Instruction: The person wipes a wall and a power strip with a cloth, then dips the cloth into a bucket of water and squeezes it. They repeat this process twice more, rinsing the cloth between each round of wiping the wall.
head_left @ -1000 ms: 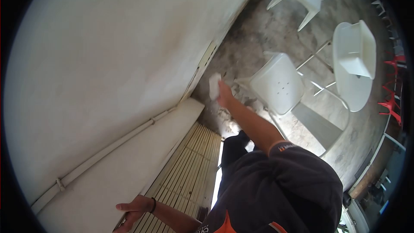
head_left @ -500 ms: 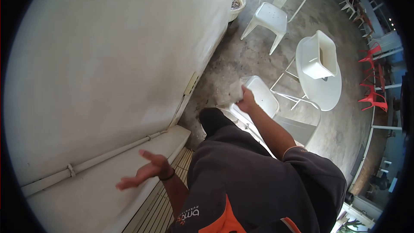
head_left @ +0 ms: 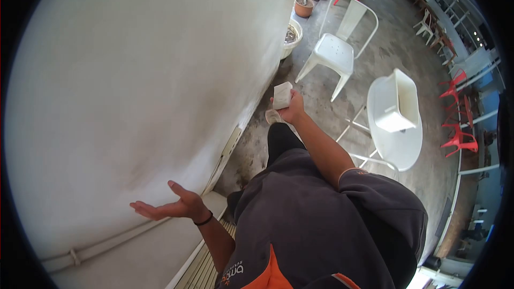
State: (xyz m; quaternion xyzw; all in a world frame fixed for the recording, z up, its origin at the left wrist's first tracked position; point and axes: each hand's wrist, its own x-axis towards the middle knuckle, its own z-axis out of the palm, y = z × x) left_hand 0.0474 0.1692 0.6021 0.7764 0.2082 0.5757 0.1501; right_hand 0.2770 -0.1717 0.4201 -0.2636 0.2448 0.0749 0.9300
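Daylight was bright and even; shadows were faint. White wall [head_left: 134, 75] read nearly washed out. Fisheye bent the red chairs [head_left: 459, 138] toward the rim; corners were black. Right hand [head_left: 293, 111] and white block [head_left: 282, 95] were sharp, left hand [head_left: 171, 207] slightly soft.

Two hands: one left hand [head_left: 171, 208], one right hand [head_left: 293, 111]. One white block [head_left: 282, 95]. One white chair [head_left: 334, 48] in full view, perhaps a second behind the arm. One round tabletop [head_left: 399, 147], one white tub [head_left: 396, 101]. Three pots [head_left: 304, 6]. At least four red chairs [head_left: 458, 140].
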